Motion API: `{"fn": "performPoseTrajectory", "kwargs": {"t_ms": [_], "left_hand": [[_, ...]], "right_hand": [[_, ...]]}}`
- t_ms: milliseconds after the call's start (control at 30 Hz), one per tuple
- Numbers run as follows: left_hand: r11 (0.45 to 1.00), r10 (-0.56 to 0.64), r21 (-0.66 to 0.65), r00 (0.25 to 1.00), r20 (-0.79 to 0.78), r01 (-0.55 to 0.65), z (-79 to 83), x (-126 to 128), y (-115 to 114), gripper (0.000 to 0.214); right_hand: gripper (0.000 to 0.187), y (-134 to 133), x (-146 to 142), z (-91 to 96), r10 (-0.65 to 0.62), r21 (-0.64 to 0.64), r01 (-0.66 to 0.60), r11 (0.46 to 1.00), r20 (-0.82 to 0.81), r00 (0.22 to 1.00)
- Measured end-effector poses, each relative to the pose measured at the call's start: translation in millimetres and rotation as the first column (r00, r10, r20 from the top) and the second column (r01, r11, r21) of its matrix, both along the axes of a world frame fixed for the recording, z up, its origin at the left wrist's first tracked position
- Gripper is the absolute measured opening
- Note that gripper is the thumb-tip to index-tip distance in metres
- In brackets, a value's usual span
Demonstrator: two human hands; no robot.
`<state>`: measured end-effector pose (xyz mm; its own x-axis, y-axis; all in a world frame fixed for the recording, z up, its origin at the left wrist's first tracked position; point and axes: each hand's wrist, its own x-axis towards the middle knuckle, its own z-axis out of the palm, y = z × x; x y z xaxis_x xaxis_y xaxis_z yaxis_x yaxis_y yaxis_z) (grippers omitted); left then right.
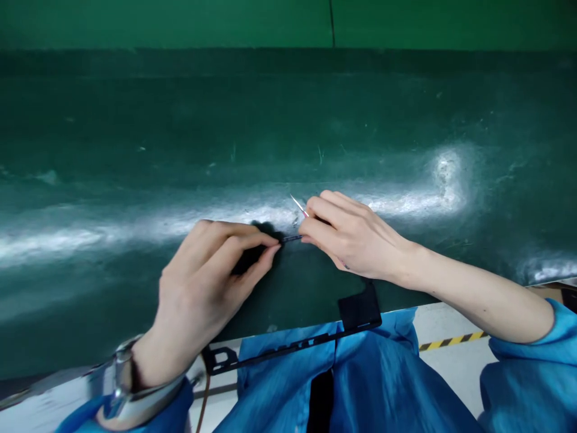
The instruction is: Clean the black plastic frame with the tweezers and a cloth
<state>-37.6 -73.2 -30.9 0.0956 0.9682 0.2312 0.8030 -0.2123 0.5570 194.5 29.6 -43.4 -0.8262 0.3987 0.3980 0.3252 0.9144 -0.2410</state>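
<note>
Dark and very thin, the small strip (292,238) spans the gap between both hands, low over the middle of the green mat (288,120). It is too small to identify for certain. It looks light, probably bendable and easy to kink, so a fingertip pinch at each end suits it. The left hand (202,282) nips its left end between thumb and forefinger; the right hand (351,237) pinches the right end and also carries a fine pointed tool (299,205). Nearer, a black frame (288,347) lies across the blue smock (360,391), with a metal wristband (124,385) at near left.
</note>
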Motion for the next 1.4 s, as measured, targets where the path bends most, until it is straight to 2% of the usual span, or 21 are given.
{"fn": "performPoseTrajectory", "kwargs": {"t_ms": [267, 433, 633, 833, 1167, 1267, 1400], "left_hand": [[0.998, -0.052, 0.017, 0.997, -0.063, 0.053, 5.0, -0.7, 1.9, 0.018], [0.998, -0.056, 0.014, 0.994, -0.098, 0.058, 4.2, 0.3, 3.9, 0.015], [1.000, -0.008, -0.019, 0.998, -0.070, 0.006, -2.7, -1.3, 8.9, 0.006], [0.999, 0.033, -0.011, 0.998, -0.056, -0.034, 2.2, -4.9, 1.9, 0.004], [0.986, -0.096, 0.111, 0.973, -0.211, 0.122, 1.1, -1.4, 2.6, 0.019], [0.979, -0.154, 0.089, 0.948, -0.279, 0.185, 6.6, 0.3, 5.9, 0.015], [0.976, -0.180, 0.056, 0.921, -0.345, 0.212, 10.7, 3.7, 12.2, 0.010]], "right_hand": [[0.029, -6.8, -9.2, -2.4, -0.033, 0.057, 0.036, 0.998, -0.059, 0.998], [0.030, -7.6, -10.9, -4.8, -0.029, 0.043, 0.031, 0.999, -0.041, 0.999], [0.025, -6.2, -9.7, -5.4, -0.006, 0.016, 0.006, 1.000, -0.017, 1.000], [0.020, -5.5, -8.5, -3.5, -0.015, 0.017, 0.015, 1.000, -0.009, 1.000], [0.019, -3.5, -7.0, -1.8, 0.004, 0.018, -0.004, 1.000, -0.009, 1.000], [0.020, -3.7, -7.9, -2.1, -0.001, 0.016, 0.001, 1.000, -0.019, 1.000], [0.018, -2.9, -7.2, -2.9, 0.014, 0.012, -0.014, 1.000, -0.011, 1.000]]}}
